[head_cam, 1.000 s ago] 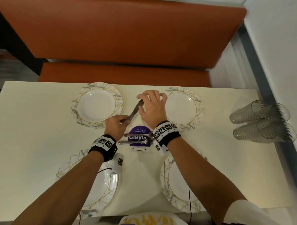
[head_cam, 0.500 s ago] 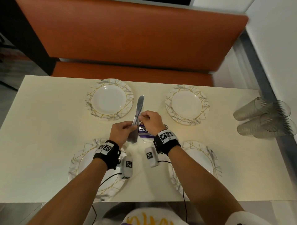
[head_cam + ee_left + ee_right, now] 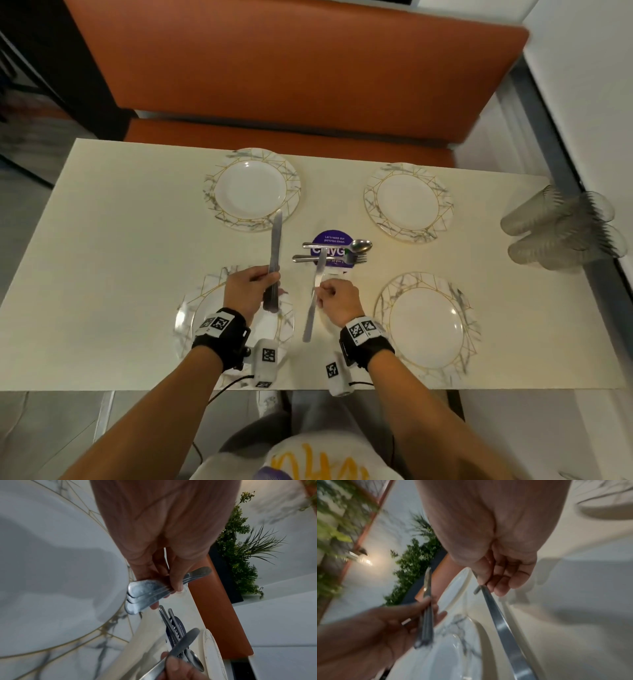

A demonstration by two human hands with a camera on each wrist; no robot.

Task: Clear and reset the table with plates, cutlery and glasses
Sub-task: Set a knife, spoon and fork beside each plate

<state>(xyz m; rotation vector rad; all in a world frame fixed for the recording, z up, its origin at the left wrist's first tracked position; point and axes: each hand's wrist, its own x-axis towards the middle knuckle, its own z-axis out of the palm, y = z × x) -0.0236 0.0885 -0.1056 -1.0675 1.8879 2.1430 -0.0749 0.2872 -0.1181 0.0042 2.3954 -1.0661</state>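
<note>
My left hand (image 3: 270, 281) grips a bundle of table knives (image 3: 274, 246) by their handles, over the near left plate (image 3: 202, 308); the stacked handles (image 3: 142, 593) show in the left wrist view. My right hand (image 3: 320, 293) pinches a single knife (image 3: 311, 318) at mid-length between the two near plates, blade pointing away. That knife (image 3: 501, 628) runs down from the fingers in the right wrist view. A spoon (image 3: 359, 245) and a fork (image 3: 356, 257) lie crosswise on a purple sticker (image 3: 334, 238) at the table's middle. The single knife's tip overlaps the fork's handle.
Three more marbled, gold-lined plates sit at the far left (image 3: 251, 190), far right (image 3: 407, 202) and near right (image 3: 426, 323). Several clear glasses (image 3: 561, 229) lie on their sides at the table's right edge. An orange bench (image 3: 291, 75) stands behind the table.
Both hands have drawn back from between the far plates toward me. The right hand now holds one knife apart from the bundle, and the hands have separated.
</note>
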